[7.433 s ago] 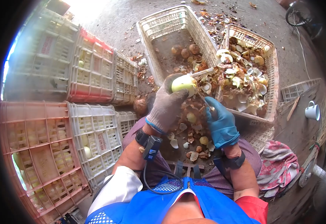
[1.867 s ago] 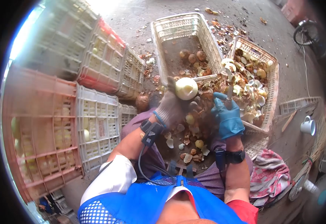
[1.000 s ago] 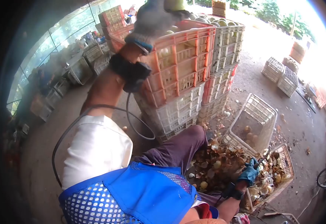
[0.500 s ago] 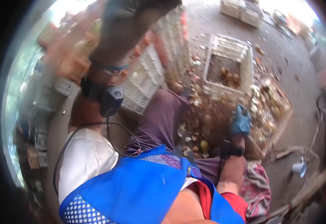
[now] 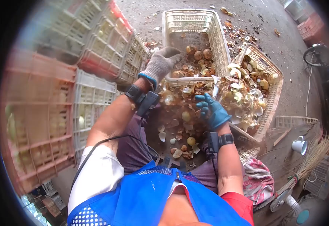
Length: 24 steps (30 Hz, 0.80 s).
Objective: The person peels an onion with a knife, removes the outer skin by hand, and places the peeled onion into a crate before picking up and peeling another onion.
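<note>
My left hand, in a grey knit glove with a blue cuff, reaches over the near left corner of a white plastic crate. Its thumb and fingers are apart, with nothing visible between them. Inside that crate lie several brown-skinned onions and loose skins. My right hand, in a blue rubber glove, is open above a heap of onion skins, fingers pointing left. A pale onion sits lower in the heap. Right of this hand, a tilted crate is full of onion peelings.
Stacked red crates and white crates stand close on my left. On the right are a white mug, a straw broom, a fan and a patterned cloth. Scraps litter the floor beyond the crates.
My left arm has swung down from the upper left to the crate's near corner. My right hand has moved left, its fingers now spread. The view has shifted too.
</note>
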Tool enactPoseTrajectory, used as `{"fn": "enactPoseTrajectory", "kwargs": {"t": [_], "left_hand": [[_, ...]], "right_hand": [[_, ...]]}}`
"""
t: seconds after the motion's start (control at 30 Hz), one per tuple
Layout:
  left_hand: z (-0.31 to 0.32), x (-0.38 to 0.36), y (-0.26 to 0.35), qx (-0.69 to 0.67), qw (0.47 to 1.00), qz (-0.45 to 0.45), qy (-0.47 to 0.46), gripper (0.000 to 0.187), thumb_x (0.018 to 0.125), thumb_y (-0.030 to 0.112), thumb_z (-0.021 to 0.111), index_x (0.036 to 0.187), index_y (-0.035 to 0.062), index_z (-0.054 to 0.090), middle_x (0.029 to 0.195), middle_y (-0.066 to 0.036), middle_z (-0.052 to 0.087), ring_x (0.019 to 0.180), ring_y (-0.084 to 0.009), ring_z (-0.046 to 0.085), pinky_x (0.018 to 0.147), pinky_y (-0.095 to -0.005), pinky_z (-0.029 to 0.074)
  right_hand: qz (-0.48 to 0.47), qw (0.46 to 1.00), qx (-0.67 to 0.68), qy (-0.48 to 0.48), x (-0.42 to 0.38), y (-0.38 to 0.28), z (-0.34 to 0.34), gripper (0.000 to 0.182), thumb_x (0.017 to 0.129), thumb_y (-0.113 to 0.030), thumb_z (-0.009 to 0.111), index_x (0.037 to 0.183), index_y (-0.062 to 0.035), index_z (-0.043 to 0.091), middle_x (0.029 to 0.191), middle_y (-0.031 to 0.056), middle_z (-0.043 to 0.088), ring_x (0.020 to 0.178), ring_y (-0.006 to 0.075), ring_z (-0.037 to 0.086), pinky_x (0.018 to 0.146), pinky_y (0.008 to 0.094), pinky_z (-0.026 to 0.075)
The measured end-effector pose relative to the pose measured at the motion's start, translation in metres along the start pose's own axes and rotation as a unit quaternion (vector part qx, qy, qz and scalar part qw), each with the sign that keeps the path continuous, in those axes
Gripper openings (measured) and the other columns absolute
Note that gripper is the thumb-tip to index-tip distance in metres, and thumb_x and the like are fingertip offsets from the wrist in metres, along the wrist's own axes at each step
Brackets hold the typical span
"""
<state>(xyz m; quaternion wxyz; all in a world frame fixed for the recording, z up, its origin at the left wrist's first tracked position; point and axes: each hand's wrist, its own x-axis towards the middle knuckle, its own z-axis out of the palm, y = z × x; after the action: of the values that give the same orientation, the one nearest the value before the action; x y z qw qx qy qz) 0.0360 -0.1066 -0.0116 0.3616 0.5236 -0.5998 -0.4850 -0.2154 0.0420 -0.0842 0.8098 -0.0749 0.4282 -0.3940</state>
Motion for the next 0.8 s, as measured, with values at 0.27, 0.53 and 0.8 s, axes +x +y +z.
{"fn": "enactPoseTrajectory", "kwargs": {"t": [0.27, 0.53, 0.8], "left_hand": [[0.004, 0.064, -0.044, -0.013, 0.997, -0.071, 0.01, 0.022, 0.097, 0.018, 0.074, 0.115, 0.0065, 0.071, 0.102, 0.0, 0.072, 0.088, -0.0081, 0.063, 0.077, -0.0258, 0.053], [0.024, 0.139, -0.113, 0.044, 0.992, -0.121, -0.001, 0.024, 0.096, 0.015, 0.073, 0.118, 0.004, 0.071, 0.105, -0.003, 0.075, 0.086, -0.0089, 0.065, 0.075, -0.0263, 0.055], [0.073, 0.171, -0.218, 0.523, 0.799, -0.078, -0.286, 0.027, 0.085, 0.021, 0.068, 0.104, 0.0037, 0.077, 0.109, -0.023, 0.074, 0.106, -0.0396, 0.07, 0.092, -0.0457, 0.057]], "right_hand": [[0.083, 0.995, 0.052, 0.006, 0.084, 0.02, -0.026, 0.052, 0.104, -0.05, 0.058, 0.131, -0.0061, 0.066, 0.082, 0.0025, 0.071, 0.055, 0.006, 0.049, 0.051, 0.0191, 0.043], [0.131, 0.977, -0.019, 0.166, 0.013, 0.03, -0.017, 0.044, 0.104, -0.044, 0.061, 0.128, -0.0078, 0.067, 0.083, 0.0008, 0.069, 0.059, 0.0072, 0.052, 0.051, 0.0209, 0.042], [-0.023, 0.971, -0.194, 0.14, 0.002, -0.064, 0.034, 0.04, 0.104, -0.038, 0.065, 0.128, -0.0076, 0.068, 0.08, -0.0012, 0.068, 0.058, 0.0045, 0.052, 0.051, 0.0212, 0.039]]}}
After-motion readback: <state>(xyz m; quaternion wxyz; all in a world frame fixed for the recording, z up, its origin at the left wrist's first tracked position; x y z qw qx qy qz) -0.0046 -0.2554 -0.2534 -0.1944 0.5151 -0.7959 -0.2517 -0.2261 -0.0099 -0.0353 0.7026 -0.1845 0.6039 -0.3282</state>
